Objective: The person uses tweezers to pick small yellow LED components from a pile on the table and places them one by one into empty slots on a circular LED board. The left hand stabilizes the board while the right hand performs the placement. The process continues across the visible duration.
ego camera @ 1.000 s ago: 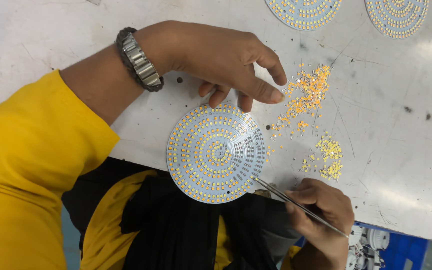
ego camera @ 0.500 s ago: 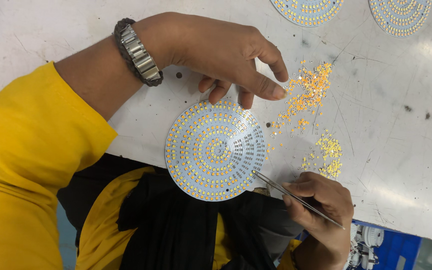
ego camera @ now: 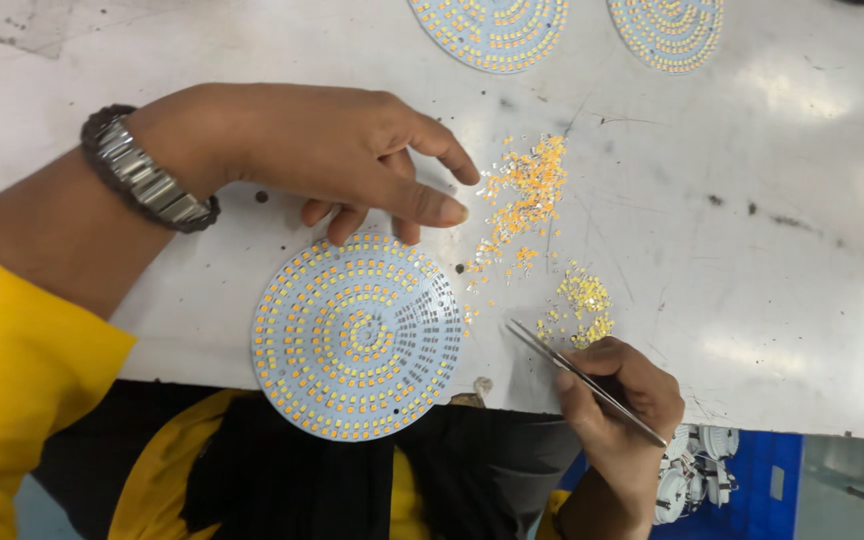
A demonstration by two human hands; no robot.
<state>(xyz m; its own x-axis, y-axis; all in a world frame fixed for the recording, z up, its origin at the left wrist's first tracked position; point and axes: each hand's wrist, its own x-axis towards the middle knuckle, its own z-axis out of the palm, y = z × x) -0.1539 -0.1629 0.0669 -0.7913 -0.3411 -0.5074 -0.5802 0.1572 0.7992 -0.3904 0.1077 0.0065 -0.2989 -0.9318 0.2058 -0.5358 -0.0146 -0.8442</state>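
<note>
A round white LED board studded with rings of small yellow and orange chips lies at the near edge of the white table, overhanging it slightly. My left hand, with a metal watch on the wrist, rests above the board, its fingertips touching the table beside a loose pile of orange chips. My right hand grips thin metal tweezers. Their tip points up-left and sits just right of the board, below a smaller pile of yellow chips.
Two more round LED boards lie at the far edge of the table. Below the table edge at the right stands a blue bin with white round parts. My lap in yellow and black clothing fills the bottom.
The tweezers' tip has drawn away from the board's rim to the right, toward the yellow chips. My left hand has stayed by the orange pile.
</note>
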